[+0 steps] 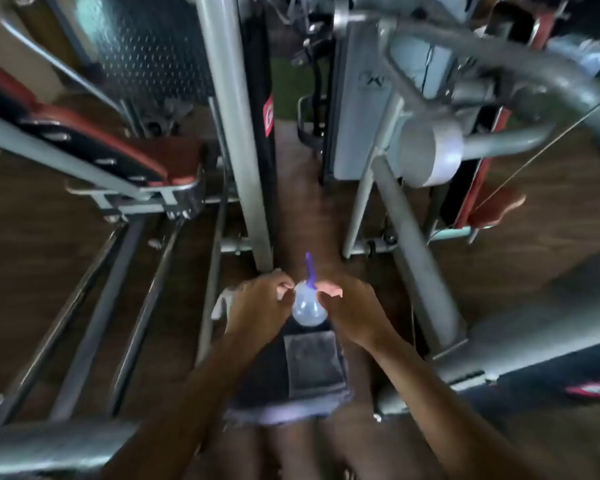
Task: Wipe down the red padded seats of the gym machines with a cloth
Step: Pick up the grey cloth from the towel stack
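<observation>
Left hand (257,303) and right hand (354,306) grip one clear bottle (309,311), white cloth (220,303) under the left; grey machine post (232,133) stands ahead, red seat (181,155) left of it, brown floor (302,195) below.

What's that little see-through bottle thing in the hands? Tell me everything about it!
The bottle is small, round-bellied and see-through, like clear plastic, with a thin purple top sticking up. Blur hides whether it holds liquid. It hangs in the air in front of the person, between the left hand and right hand, whose curled fingertips pinch it near its neck.
</observation>
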{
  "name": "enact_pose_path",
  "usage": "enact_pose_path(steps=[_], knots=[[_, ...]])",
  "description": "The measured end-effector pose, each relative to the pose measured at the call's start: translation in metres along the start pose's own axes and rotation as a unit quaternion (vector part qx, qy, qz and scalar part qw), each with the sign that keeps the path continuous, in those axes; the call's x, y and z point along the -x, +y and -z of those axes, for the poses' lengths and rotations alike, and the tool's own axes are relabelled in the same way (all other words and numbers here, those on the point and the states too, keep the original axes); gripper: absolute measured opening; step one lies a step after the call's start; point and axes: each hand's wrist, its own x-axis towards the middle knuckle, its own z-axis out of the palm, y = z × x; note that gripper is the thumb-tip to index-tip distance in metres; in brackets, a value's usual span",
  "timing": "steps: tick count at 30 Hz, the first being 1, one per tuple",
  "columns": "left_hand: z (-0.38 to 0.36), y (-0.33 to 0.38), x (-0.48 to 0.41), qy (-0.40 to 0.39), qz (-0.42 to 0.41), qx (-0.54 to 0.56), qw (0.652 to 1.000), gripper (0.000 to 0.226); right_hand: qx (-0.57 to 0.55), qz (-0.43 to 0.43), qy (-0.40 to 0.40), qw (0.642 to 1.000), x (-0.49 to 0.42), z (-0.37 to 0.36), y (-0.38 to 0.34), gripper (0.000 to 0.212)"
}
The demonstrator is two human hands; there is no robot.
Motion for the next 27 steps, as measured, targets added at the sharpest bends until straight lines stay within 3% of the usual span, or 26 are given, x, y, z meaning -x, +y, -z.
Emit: enact_pose_path(steps=[2,6,11,16,20,27], knots=[[-0.025,-0.034,0.008,-0.024,0.014,-0.010,1.000,0.027,0.033,0.000,-0.031,0.999,0.003,-0.032,0.023,0.025],[-0.081,-0.100,0.038,-0.076,0.118,0.016,0.990,0.024,0.032,-0.041,-0.069,0.996,0.022,-0.101,0.080,0.018],[-0.145,-0.168,0.044,-0.062,0.156,0.010,0.986,0.027,0.078,-0.071,-0.103,0.989,0.021,-0.166,0.153,0.036],[-0.201,-0.227,0.034,-0.076,0.104,-0.055,0.990,0.038,0.160,-0.061,-0.092,0.981,0.007,-0.211,0.196,0.063],[-0.233,-0.264,0.029,-0.060,0.034,-0.141,0.988,0.050,0.223,-0.031,-0.047,0.973,-0.011,-0.237,0.218,0.069],[-0.258,-0.286,0.030,-0.027,-0.003,-0.185,0.982,0.052,0.228,-0.087,-0.019,0.970,-0.021,-0.262,0.239,0.084]])
